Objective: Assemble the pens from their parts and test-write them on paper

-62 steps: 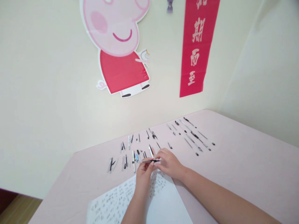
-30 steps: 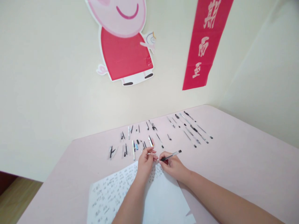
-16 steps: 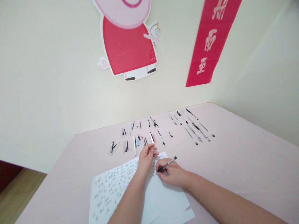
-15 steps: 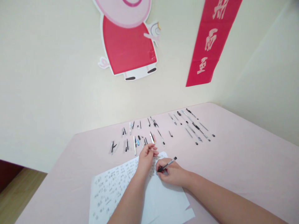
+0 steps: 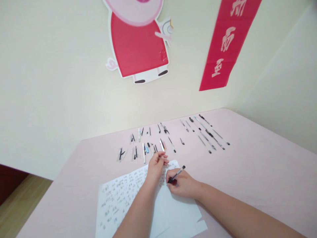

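Note:
A sheet of white paper (image 5: 180,215) lies in front of me, its left part covered with rows of dark handwriting. My right hand (image 5: 183,183) rests on it, fingers closed around a pen (image 5: 178,173) with a clear barrel and a black grip. The pen slants, its lower end down at the paper near the written marks. Beside it, my left hand (image 5: 158,163) lies on the upper part of the sheet, palm turned inward, fingers loosely bent and apart. I see nothing held in it.
Beyond the paper, several pen parts (image 5: 144,153), caps and refills lie in rows on the pink tabletop (image 5: 237,178). More long pens and refills (image 5: 215,139) lie at the back right. A wall (image 5: 74,82) with a cartoon pig cutout (image 5: 138,46) and a red banner (image 5: 223,49) stands behind.
The view has shifted slightly. The pen in my right hand has tipped a little, its top end lower to the left; my left hand stays in place on the sheet.

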A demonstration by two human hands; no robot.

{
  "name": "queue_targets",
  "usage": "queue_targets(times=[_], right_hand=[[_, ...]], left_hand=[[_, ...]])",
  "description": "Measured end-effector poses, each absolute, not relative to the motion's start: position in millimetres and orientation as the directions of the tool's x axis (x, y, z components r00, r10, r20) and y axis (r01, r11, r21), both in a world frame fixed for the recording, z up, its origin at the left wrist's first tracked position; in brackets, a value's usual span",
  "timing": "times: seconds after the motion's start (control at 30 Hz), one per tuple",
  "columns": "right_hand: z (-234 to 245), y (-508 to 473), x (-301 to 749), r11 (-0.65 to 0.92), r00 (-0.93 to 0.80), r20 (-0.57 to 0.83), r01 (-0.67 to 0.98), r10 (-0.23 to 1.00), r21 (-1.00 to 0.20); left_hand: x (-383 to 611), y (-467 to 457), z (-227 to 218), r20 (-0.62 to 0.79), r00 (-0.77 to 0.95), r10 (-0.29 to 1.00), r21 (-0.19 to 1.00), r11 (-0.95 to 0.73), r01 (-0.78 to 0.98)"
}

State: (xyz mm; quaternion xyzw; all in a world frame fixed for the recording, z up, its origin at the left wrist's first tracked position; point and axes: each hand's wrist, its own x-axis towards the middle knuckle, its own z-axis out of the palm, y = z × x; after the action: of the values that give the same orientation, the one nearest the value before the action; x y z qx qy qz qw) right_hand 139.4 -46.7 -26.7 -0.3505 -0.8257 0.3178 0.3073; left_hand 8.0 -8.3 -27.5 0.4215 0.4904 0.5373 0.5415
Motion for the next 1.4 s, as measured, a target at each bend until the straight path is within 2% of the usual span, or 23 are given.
queue_targets(times=[0.43, 0.77, 1.4], right_hand=[[-31.3, -46.5, 138.8, 0.627, -0.588, 0.332, 0.415, 0.738, -0.659], [-30.8, -46.7, 138.8, 0.61, -0.593, 0.311, 0.407, 0.743, -0.68], [-28.3, -44.8, 140.3, 0.632, -0.623, 0.294, 0.432, 0.725, -0.643]], left_hand=[[8.0, -8.2, -30.9, -0.067, -0.061, 0.996, 0.985, 0.056, -0.165], [8.7, -8.1, -32.8, -0.063, -0.063, 0.996, 0.982, 0.051, -0.183], [8.4, -8.4, -29.6, -0.062, -0.064, 0.996, 0.988, 0.052, -0.149]])
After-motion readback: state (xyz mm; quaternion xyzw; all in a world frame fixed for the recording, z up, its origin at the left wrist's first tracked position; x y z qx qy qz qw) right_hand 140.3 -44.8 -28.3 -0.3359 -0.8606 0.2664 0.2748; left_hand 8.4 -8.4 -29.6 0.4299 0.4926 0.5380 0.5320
